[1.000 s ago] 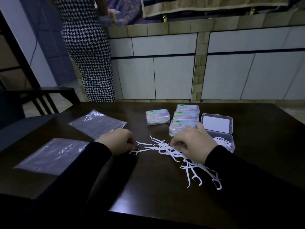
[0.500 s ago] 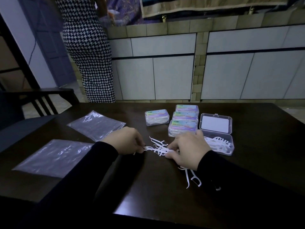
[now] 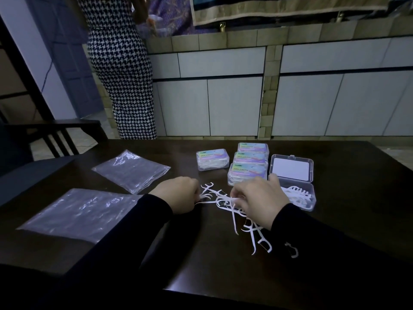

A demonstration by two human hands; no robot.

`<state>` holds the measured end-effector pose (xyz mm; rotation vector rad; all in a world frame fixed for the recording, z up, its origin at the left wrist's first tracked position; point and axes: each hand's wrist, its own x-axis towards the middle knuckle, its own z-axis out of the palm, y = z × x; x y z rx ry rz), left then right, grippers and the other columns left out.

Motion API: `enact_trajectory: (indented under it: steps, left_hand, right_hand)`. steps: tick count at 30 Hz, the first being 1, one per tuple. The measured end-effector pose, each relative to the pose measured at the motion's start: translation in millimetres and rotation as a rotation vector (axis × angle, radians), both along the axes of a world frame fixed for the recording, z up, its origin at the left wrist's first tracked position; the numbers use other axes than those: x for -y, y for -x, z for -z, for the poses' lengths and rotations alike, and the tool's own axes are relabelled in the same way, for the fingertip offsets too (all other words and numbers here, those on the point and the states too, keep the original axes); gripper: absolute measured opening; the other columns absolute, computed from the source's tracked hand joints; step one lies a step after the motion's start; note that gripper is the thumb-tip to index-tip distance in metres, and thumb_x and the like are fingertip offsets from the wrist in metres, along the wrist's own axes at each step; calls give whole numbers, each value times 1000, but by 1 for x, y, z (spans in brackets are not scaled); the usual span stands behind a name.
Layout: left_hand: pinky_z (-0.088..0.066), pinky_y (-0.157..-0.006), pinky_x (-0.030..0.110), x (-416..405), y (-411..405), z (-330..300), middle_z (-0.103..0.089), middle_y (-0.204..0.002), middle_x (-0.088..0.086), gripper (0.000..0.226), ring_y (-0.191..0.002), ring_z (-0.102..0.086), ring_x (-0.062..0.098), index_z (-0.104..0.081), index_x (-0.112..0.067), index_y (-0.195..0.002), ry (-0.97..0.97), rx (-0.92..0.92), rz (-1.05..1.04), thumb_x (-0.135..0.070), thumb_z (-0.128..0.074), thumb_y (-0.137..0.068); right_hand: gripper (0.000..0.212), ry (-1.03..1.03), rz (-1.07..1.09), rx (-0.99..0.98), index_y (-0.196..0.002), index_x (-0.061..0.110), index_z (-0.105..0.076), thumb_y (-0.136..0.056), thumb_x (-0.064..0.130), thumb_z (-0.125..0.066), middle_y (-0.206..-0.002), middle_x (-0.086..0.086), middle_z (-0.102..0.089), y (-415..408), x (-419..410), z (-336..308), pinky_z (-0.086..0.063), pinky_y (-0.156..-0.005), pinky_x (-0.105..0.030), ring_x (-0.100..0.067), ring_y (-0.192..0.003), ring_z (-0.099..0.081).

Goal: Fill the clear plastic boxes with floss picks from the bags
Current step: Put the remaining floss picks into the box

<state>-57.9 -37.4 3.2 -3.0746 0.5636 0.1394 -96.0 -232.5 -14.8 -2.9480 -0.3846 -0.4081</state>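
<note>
Head view: left hand (image 3: 178,194) and right hand (image 3: 259,198) each grip loose floss picks (image 3: 234,214), fingers curled

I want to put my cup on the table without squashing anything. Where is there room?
Bare dark wooden table lies right of the open clear plastic box, and along the near edge below the loose white floss picks. It is crowded in the middle, around both hands and the four closed boxes; two flat clear plastic bags cover the left.
</note>
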Motion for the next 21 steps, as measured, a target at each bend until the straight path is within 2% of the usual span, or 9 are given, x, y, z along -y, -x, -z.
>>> enact_trajectory:
  steps: [2,4,11,16,18,21]
  left_hand:
    - [-45,-87,35,1,-2,0,-58,-113,3,14,-103,-54,24,-54,-20,-102,26,6,3,-29,-46,-96]
    - [-43,-84,34,4,-2,0,-57,-110,4,11,-102,-54,24,-49,-21,-97,62,31,10,-30,-44,-97]
    - [-42,-80,31,20,4,1,-56,-101,-1,6,-92,-48,17,-42,-25,-92,225,231,52,-25,-44,-97]
    - [-35,-71,26,36,7,-1,-48,-91,-8,10,-84,-42,11,-39,-26,-90,360,385,74,-26,-44,-98]
    - [-34,-69,25,42,9,-1,-48,-90,-10,9,-85,-45,12,-40,-26,-90,408,438,87,-25,-45,-98]
    - [-33,-66,23,51,12,-2,-49,-89,-11,6,-83,-46,11,-44,-24,-92,454,500,116,-25,-46,-97]
  right_hand:
    - [17,-3,-4,28,-106,35,-65,-94,42,-54,-104,12,-66,0,4,-4,-23,-89,-37,-13,-108,-49]
    - [18,-15,12,60,-103,36,-66,-94,45,-53,-99,13,-66,1,9,-8,-23,-89,-36,-11,-103,-50]
    - [19,-151,72,91,-90,38,-60,-87,56,-56,-78,19,-54,4,33,-19,-21,-87,-32,-3,-85,-43]
    - [18,-177,83,154,-103,38,-64,-93,48,-53,-94,18,-64,10,45,-24,-21,-101,-37,-4,-98,-48]
    - [18,-206,81,195,-103,37,-65,-93,46,-53,-94,18,-64,11,50,-24,-20,-98,-35,-4,-97,-47]
    - [18,-240,105,253,-100,38,-66,-92,48,-54,-87,21,-58,9,59,-27,-17,-87,-30,-3,-89,-42]
